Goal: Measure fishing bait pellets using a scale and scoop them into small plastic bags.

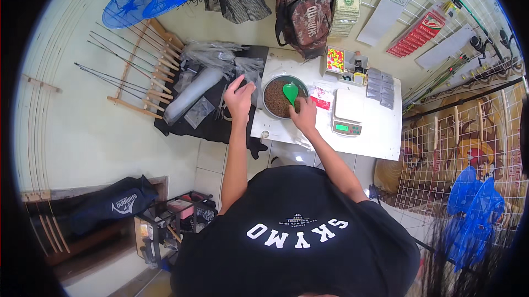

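A round bowl (266, 86) full of small brown pellets stands on the white table. Over the pellets lies a green scoop (290, 91), and my right hand (305, 114) has its fingers closed on the narrow handle. Left of the bowl, my left hand (238, 98) is raised with fingers apart and nothing seen in it. Close by it are clear plastic bags (212, 53) and a long roll of clear plastic (193, 94) on black cloth. A red and white packet (321, 96) lies right of the bowl, beside a white digital scale (349, 107) with a lit green display.
Small grey packets (380, 87) and an open box (334, 61) sit at the table's back right. A camouflage backpack (306, 10) hangs above the table. Wooden-handled rods (160, 71) stick out at the left. Wire grids hold fishing goods and blue nets (474, 214).
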{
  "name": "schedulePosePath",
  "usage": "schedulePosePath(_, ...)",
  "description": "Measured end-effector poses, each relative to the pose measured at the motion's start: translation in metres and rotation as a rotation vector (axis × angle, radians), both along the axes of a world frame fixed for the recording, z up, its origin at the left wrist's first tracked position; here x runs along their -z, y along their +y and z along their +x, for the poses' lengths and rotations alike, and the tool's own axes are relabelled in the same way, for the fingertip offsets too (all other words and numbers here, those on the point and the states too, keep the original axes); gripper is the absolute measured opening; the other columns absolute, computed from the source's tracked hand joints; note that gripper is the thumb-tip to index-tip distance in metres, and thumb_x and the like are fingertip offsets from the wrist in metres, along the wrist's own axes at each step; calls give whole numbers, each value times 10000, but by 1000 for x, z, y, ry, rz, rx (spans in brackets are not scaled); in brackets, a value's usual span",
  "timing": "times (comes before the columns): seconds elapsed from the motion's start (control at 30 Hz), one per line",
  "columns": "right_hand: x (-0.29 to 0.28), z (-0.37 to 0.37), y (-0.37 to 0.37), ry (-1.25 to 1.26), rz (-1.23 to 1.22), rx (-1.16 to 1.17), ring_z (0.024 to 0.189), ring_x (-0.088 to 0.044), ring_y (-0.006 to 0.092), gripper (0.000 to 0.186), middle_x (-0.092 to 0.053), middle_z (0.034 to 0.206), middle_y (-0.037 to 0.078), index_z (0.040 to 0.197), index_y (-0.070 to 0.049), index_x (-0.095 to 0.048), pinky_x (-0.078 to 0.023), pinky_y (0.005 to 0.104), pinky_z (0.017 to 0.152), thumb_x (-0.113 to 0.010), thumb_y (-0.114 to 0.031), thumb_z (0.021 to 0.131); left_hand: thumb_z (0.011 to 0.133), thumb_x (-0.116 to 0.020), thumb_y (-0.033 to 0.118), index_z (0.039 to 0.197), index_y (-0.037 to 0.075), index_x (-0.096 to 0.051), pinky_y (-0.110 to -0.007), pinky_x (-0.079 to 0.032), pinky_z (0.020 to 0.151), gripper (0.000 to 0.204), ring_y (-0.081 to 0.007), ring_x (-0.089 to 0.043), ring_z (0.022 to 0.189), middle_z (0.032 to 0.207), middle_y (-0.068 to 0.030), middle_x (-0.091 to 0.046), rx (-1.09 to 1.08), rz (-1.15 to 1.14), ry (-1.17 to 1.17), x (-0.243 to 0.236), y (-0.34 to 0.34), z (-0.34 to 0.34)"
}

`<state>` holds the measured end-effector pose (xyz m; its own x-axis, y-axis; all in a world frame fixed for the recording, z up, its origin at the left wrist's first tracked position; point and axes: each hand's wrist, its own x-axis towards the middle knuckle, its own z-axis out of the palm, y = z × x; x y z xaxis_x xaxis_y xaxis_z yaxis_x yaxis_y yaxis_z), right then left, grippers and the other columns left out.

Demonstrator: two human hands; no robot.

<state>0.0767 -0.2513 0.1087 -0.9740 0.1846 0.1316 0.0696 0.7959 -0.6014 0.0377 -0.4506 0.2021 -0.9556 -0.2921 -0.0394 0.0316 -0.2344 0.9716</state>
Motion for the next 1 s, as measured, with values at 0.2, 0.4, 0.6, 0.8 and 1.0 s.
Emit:
schedulePosePath(0.2, -27, -26, -40, 349, -362, -438, 993, -567, 301, 444, -602, 1036, 150, 1065, -33, -602, -442, 381, 876, -758, -272, 725, 836, -643, -6, 1251, -114, -469, -253, -518, 804, 464, -135, -639, 813, 885, -112, -654, 125, 116, 103, -62, 26, 5)
schedulePosePath(0.4, -24, -43, -29, 65, -785, -374, 748, -615, 135, 333, -650, 817, 90, 1040, 18, -588, -494, 262, 710, -718, -119, 765, 810, -666, -13, 1265, -109, -468, -274, -502, 835, 505, -162, -601, 953, 1185, -160, -545, 205, 110, 150, -81, 25, 4)
schedulePosePath(0.6, -76, -37, 24, -233, -902, -610, 856, -598, 78, 335, -641, 983, 40, 1163, -1, -564, -489, 214, 767, -653, -47, 843, 794, -712, 69, 1379, -18, -379, -334, -442, 953, 678, -205, -441, 1235, 1349, -164, -444, 355, -190, 104, -38, 9, -5)
schedulePosePath(0.8, -103, -35, 54, -243, -727, -623, 768, -538, 57, 273, -620, 844, -3, 1117, -60, -618, -441, 215, 664, -656, -129, 856, 834, -701, 98, 1075, -39, -629, -248, -482, 850, 286, -123, -629, 922, 998, -81, -674, 764, -16, -8, -2, 41, -20)
schedulePosePath(1.0, -92, -29, 71, -16, -792, -268, 810, -566, 77, 247, -654, 869, 23, 957, 2, -689, -448, 234, 747, -624, -230, 900, 850, -681, 91, 987, -12, -651, -228, -493, 782, 174, -99, -635, 843, 941, -56, -683, 657, 5, 59, 5, 78, -24)
